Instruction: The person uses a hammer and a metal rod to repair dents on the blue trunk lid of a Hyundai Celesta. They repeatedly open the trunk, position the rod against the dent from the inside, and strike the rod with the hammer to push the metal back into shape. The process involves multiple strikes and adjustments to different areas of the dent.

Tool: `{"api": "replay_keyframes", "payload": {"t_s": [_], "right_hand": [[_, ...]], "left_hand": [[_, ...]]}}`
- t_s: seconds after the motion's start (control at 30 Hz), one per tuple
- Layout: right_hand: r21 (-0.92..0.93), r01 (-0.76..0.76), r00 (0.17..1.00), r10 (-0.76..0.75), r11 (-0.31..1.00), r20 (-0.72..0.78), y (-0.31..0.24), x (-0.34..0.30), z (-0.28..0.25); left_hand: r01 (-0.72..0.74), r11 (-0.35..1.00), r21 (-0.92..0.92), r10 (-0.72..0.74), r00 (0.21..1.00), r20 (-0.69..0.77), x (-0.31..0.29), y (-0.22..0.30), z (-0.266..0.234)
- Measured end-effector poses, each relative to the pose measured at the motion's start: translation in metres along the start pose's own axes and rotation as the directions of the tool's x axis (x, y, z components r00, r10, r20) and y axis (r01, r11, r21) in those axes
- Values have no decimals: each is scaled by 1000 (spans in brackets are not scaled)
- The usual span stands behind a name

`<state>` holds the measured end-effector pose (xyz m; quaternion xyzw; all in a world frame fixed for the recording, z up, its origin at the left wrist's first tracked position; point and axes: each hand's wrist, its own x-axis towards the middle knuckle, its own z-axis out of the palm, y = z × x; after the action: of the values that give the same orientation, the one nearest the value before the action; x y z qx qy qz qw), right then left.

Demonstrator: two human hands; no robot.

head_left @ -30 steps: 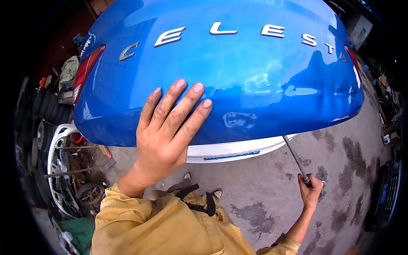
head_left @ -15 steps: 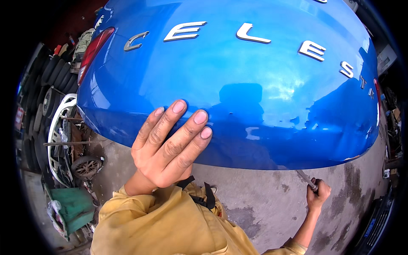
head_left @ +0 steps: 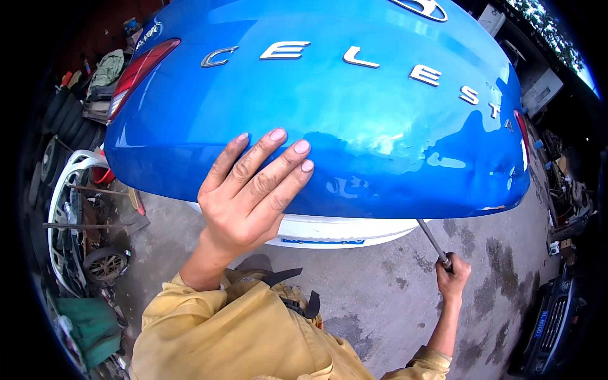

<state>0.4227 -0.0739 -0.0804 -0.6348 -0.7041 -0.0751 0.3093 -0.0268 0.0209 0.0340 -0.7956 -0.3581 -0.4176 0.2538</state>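
The person's left hand point(head_left: 244, 196) lies with its fingers extended and slightly apart against the lower left part of a glossy blue, curved car boot lid point(head_left: 342, 104), which fills the upper middle of the view and bears silver raised letters point(head_left: 362, 57) above a wrinkled, dented patch point(head_left: 396, 149) right of the fingertips. The right hand point(head_left: 453, 277), lower and well apart to the right, is closed round the near end of a slim grey metal rod point(head_left: 430, 237) that slants up to the lid's bottom edge, its far end hidden behind it. Below the lid, a white curved bumper point(head_left: 386, 233) shows above the stained grey concrete floor point(head_left: 373, 285).
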Motion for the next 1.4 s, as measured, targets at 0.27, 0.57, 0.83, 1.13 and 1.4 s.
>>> {"api": "replay_keyframes", "payload": {"t_s": [0.27, 0.57, 0.83, 1.13, 1.4], "right_hand": [[23, 118, 979, -113, 993, -170, 10, -1, 34], [1, -151, 987, 150, 989, 51, -13, 3, -30], [232, -566, 823, 528, 791, 208, -115, -101, -1], [315, -612, 782, 613, 725, 110, -210, -137, 38], [159, -583, 810, 584, 797, 45, -199, -106, 12]], "left_hand": [[99, 984, 148, -99, 995, -7, -11, 7, -3], [-16, 977, 212, 15, 1000, 8, 14, 8, -7], [-154, 973, 171, 133, 983, 128, 29, 12, -11], [-172, 972, 157, 149, 977, 150, 22, 12, -12], [-173, 978, 119, 156, 977, 144, 25, 11, -13]]}}
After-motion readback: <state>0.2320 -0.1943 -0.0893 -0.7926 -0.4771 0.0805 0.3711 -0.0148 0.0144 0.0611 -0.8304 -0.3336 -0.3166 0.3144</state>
